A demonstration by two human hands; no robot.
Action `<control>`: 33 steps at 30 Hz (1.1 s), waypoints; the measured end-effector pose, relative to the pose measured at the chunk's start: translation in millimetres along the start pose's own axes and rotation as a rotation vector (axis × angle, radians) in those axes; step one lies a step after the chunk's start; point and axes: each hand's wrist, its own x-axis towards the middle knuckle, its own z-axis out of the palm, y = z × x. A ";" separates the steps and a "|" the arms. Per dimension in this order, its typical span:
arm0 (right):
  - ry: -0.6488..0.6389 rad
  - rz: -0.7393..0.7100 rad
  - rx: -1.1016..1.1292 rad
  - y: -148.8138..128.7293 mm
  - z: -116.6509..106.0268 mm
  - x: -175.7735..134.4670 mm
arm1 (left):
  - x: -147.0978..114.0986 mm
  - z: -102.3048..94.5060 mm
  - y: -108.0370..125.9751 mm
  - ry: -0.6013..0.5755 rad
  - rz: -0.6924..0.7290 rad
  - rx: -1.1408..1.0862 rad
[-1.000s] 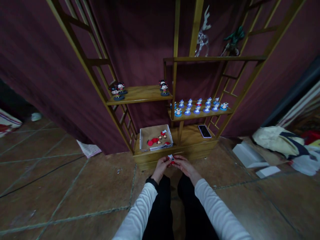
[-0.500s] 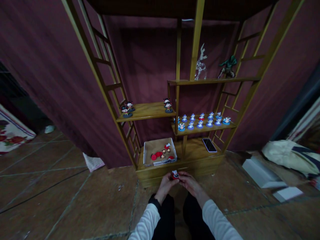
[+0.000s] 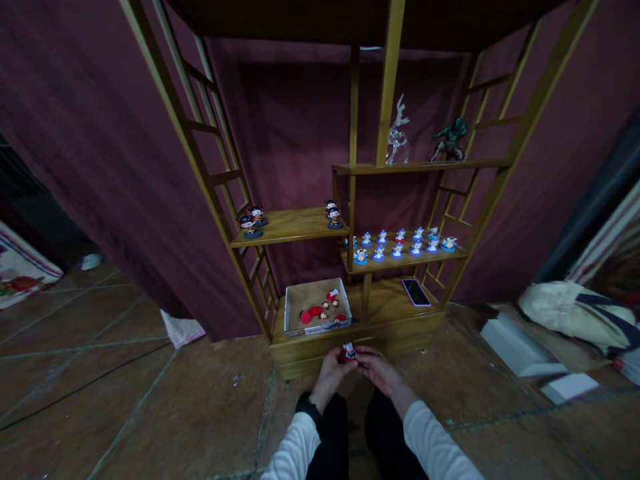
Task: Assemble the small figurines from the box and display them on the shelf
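Between my two hands, low in front of the shelf unit, is a small figurine (image 3: 349,351) with a whitish upper part and a red base. My left hand (image 3: 330,373) grips it from the left, fingers closed. From the right, the fingers of my right hand (image 3: 377,371) are closed on it too. Just beyond my hands, a shallow cardboard box (image 3: 305,293) sits on the bottom shelf. Inside lie several loose red pieces (image 3: 315,311) and small dark-haired figure parts (image 3: 335,303).
Several blue and white figurines (image 3: 397,251) stand in rows on the right shelf. Dark-haired figurines (image 3: 333,217) stand at both ends of the left shelf. A phone (image 3: 417,293) lies at lower right; above are a clear deer (image 3: 399,137) and a green figure (image 3: 451,140).
The view has shifted slightly, so the shelf sits a little lower and more to the left. Both hands keep hold of the figurine in nearly the same pose.
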 end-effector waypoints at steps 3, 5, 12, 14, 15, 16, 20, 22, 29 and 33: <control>0.001 -0.004 -0.013 -1.5 2.2 -1.8 | -1.4 1.4 1.7 0.015 0.017 0.017; 0.002 -0.002 -0.023 -2.1 3.1 -2.7 | -2.4 2.1 3.1 0.039 0.018 0.025; -0.015 0.008 -0.030 -0.5 2.3 -1.4 | -6.3 -0.6 7.2 0.060 0.023 0.091; -0.023 0.016 -0.035 -1.2 3.6 -2.1 | -8.0 -1.6 7.8 0.056 0.029 0.118; -0.028 0.019 -0.041 -1.8 4.7 -2.7 | -9.0 -2.1 8.2 0.051 0.035 0.131; -0.033 0.022 -0.049 -2.4 5.9 -3.5 | -9.9 -2.6 8.7 0.045 0.042 0.146; -0.047 0.047 -0.052 -3.6 9.9 -4.9 | -11.4 -8.8 19.2 0.026 0.088 0.297; -0.048 0.059 -0.009 -2.7 9.6 -3.6 | -9.0 -15.9 34.3 0.051 0.142 0.407; 0.013 0.066 0.033 4.6 -0.5 5.0 | 12.9 -50.6 157.0 0.251 0.396 0.710; 0.046 0.031 0.058 6.2 -2.1 5.8 | 25.0 -59.7 239.2 0.314 0.589 0.758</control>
